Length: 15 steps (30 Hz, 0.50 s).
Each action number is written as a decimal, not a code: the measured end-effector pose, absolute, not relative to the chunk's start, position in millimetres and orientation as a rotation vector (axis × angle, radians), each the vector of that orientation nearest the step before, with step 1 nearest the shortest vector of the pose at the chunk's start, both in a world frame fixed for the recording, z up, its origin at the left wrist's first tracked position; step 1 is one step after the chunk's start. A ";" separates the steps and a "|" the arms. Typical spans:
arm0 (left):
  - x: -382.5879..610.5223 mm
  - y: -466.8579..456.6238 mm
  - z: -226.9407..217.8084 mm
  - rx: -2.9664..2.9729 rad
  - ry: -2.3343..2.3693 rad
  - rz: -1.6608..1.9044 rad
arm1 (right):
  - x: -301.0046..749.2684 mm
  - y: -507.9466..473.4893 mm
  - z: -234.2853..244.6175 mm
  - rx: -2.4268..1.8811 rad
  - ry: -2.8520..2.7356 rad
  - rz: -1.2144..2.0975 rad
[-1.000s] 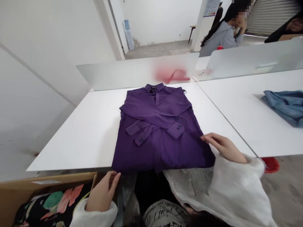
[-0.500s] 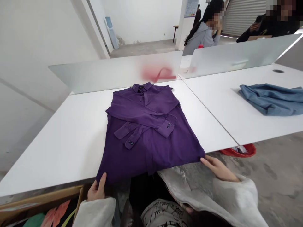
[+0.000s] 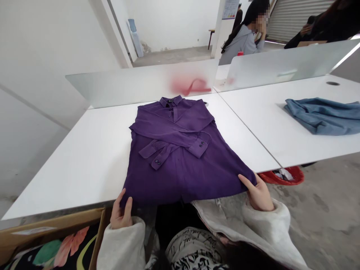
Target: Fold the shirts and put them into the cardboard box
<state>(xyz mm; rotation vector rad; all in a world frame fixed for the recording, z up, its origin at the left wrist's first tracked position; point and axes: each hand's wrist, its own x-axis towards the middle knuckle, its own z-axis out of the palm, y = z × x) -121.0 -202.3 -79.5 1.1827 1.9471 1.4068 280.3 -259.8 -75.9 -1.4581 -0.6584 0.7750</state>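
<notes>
Both hands have risen since the earlier view, and the right hand (image 3: 257, 193) now curls around the lower right corner of the purple shirt (image 3: 180, 157), pinching the cloth between thumb and fingers. The left hand (image 3: 120, 212) sits at the lower left corner, fingers spread and cloth touching them; whether it grips, I cannot tell. The shirt lies flat on a white table (image 3: 84, 168), sleeves crossed over its front, hem near the table's near edge.

A second white table (image 3: 253, 123) meets the first at a seam and carries a crumpled blue cloth (image 3: 323, 117). Frosted dividers (image 3: 126, 84) stand along the far edges, one with a red smear. Below, a red tub (image 3: 284, 176) sits on the bare concrete floor (image 3: 317, 202), and a cardboard box (image 3: 50, 221) holds flowered fabric (image 3: 56, 243). Beyond the dividers, a person in a grey hoodie (image 3: 244, 43) sits near a pillar.

The shirt's collar label (image 3: 169, 100), the pillar's poster (image 3: 231, 8) and the black lettering on the person's top (image 3: 194, 251) are unreadable.
</notes>
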 end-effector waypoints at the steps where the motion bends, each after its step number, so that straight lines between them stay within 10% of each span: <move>1: -121.0 -203.4 -78.7 1.205 1.964 1.371 | 277.8 -259.2 -76.6 -1.451 -0.632 0.749; 15: -157.8 -224.1 -105.7 2.061 2.112 1.046 | 264.9 -295.8 -147.6 -1.480 -0.490 0.408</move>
